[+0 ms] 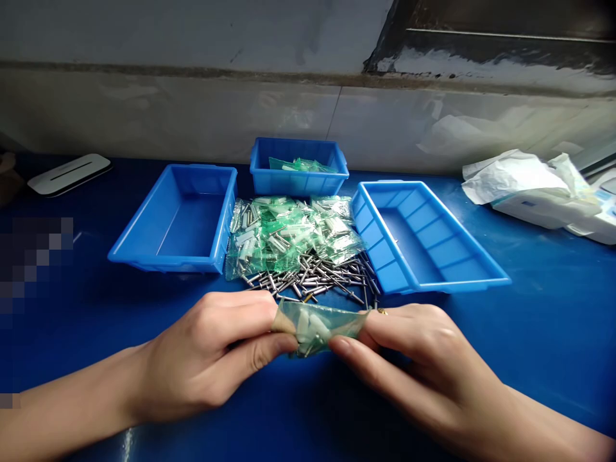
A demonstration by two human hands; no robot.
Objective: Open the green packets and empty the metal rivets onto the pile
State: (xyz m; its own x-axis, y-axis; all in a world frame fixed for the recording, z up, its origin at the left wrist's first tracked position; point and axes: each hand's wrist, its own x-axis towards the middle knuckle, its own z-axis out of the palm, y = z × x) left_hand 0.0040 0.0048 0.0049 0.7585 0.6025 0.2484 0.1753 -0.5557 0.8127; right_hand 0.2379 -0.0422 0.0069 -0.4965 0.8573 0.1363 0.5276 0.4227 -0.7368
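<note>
Both hands hold one small green plastic bag (315,324) just above the blue table. White plastic wall plugs and some metal pieces show through its film. My left hand (206,350) pinches the bag's left side between thumb and fingers. On the other side, my right hand (418,356) grips the right part, its thumb pressed on the front. Beyond the hands lies a loose heap of metal screws or rivets (317,279). Behind that heap is a pile of filled green bags (283,234).
An open blue bin (139,240) stands left of the pile and another blue bin (457,282) stands right. At the back, a third bin (298,184) contains green bags. White crumpled packaging (524,183) lies far right; a white flat device (70,174) lies far left.
</note>
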